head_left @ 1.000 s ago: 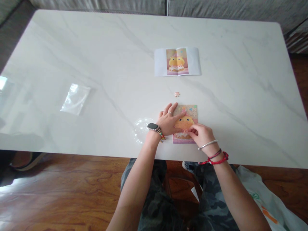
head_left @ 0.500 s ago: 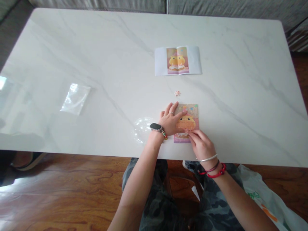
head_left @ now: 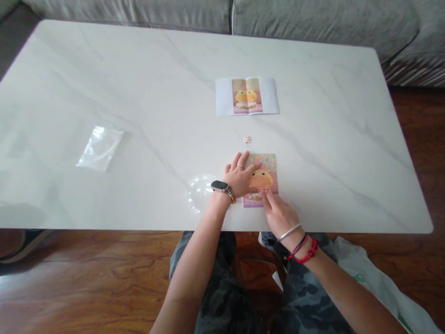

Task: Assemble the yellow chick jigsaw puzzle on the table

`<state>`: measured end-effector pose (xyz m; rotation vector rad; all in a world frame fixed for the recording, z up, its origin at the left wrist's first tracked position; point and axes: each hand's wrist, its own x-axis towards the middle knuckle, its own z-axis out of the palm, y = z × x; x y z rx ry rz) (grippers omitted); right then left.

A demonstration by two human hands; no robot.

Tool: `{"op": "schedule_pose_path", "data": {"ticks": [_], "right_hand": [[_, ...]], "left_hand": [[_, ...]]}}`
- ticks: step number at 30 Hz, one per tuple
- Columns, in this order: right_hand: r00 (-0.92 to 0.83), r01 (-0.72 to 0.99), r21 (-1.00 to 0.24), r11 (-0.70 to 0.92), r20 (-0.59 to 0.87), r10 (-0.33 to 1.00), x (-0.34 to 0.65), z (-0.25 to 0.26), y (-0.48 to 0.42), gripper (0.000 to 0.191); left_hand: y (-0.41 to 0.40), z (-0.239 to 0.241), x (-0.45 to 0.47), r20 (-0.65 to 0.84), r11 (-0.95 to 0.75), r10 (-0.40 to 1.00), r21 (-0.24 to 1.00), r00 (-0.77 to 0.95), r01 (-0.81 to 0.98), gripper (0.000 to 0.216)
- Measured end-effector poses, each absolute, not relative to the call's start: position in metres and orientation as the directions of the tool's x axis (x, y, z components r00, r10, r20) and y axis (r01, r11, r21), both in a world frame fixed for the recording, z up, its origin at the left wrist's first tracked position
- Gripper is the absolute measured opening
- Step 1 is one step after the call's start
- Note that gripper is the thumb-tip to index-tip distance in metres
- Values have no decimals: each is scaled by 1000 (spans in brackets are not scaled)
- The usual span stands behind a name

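A jigsaw puzzle [head_left: 261,178] with a yellow cartoon animal and a cake lies near the table's front edge. My left hand [head_left: 239,180] rests on its left side, fingers spread, thumb across the picture. Over the lower right part, my right hand [head_left: 280,211] has its fingertips pressed together on the puzzle's surface; whatever they may pinch is hidden. Just beyond the puzzle lies a small loose puzzle piece [head_left: 247,139]. Farther back is a creased paper sheet [head_left: 222,96] printed with the same picture.
The white marbled table [head_left: 156,93] carries a clear plastic bag [head_left: 100,147] at the left. A grey sofa [head_left: 313,21] stands along the far edge. Below the front edge are a white bag [head_left: 365,269] on the right and part of a shoe [head_left: 24,246] on the left.
The camera view has shifted, so everything sits slightly left and lower. My right hand has turned, its fingers now closer together over the puzzle. My left hand keeps its place.
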<state>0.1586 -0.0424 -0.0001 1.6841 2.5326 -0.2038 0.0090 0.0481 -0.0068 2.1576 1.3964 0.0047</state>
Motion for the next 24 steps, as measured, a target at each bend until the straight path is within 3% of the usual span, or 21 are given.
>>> {"op": "schedule_pose_path", "data": {"ticks": [4,8,14,18,21,24], "right_hand": [[-396,910,-187,370,-127,909,170,-4,-43,41],[-362,917,-218,333,-107,926,170,-7,-42,41],[-257,768,-589,250,73,964,183,-6,-19,33],[-121,703,-686,185,141,983,194,0,14,28],[-101,683,-706,188,163,981,196,5,45,22],[-74,650,-739,175,168,983,195,5,71,22]], "left_hand": [[47,-9,10,-280,-301,844,455,456,838,77],[45,-10,10,-268,-305,847,462,459,833,76],[46,-13,4,-216,-316,848,526,483,790,73],[55,-12,-4,-133,-319,854,629,502,709,64],[67,-13,-12,5,-310,909,679,418,666,55],[79,-18,-21,123,-245,968,647,218,722,43]]}}
